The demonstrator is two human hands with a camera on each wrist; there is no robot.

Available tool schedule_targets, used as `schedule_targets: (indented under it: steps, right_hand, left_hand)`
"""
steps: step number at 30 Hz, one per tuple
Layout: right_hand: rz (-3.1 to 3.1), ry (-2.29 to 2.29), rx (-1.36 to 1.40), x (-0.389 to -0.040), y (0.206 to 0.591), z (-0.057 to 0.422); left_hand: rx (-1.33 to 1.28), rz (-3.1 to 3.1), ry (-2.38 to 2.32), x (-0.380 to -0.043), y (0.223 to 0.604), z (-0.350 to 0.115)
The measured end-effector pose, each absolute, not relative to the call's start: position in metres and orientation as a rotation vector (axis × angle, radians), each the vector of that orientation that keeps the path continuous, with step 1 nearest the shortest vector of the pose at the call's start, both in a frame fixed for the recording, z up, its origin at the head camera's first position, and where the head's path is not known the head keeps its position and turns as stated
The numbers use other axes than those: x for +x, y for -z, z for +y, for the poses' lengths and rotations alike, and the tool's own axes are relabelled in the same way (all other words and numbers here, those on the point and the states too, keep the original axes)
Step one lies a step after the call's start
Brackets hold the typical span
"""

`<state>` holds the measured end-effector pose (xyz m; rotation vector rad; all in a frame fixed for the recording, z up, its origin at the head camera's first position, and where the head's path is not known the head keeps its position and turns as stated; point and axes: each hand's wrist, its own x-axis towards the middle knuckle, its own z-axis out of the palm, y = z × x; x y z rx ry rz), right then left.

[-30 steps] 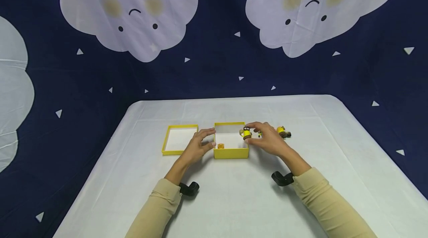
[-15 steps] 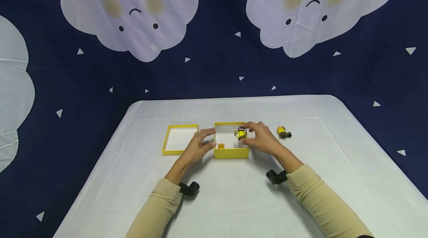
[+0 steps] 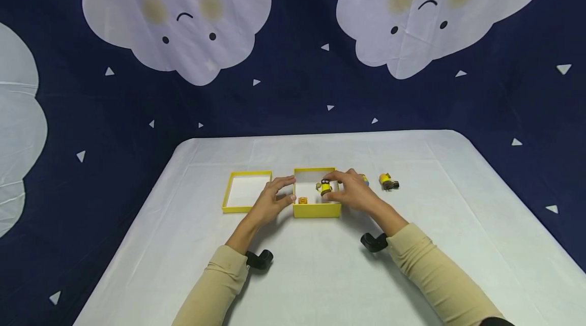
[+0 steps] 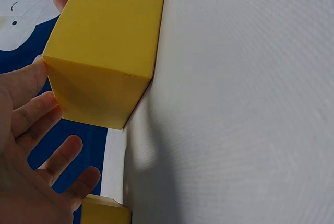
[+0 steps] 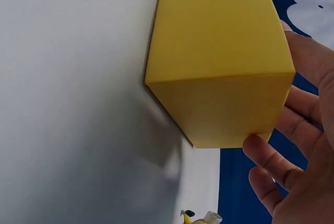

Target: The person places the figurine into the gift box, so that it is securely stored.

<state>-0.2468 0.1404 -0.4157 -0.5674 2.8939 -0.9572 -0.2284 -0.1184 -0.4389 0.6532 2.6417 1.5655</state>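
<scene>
In the head view, my right hand [image 3: 354, 192] pinches a small yellow minion figure [image 3: 325, 187] with a dark goggle band, upright inside an uncovered yellow box [image 3: 316, 211]. A small orange piece [image 3: 302, 200] lies in the box's front left corner. My left hand [image 3: 270, 201] is at the box's left side, its fingertips touching the wall and upper edge in the left wrist view, with several fingers spread. The right wrist view has the box's outer walls [image 5: 219, 31] hiding the figure, and one right fingertip against the near wall.
Left of the box lies its shallow yellow lid [image 3: 237, 209], white inside up. Another yellow and brown figure [image 3: 388, 181] lies on the white cloth to the right. Partly behind my right hand is a blue and yellow figure [image 3: 364, 179]. A dark cloud-patterned curtain hangs behind.
The right hand has carried the minion figure leftward from the box's right edge and lower into the box. The blue and yellow figure shows again behind that hand. My left hand stays put.
</scene>
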Motion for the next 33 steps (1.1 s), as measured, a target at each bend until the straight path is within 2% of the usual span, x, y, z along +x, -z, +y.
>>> schedule_targets:
  steps: [10,33]
  right_hand:
    - [2.882,0.923,-0.534,-0.2461,0.416,0.1364]
    - [2.854,0.687,-0.67,-0.2548,0.413,0.13]
  left_hand:
    - [0.606,2.611,-1.578,-0.2285,0.4385,-0.1154]
    - [0.627,2.627,-1.586,-0.227,0.4392,-0.1165]
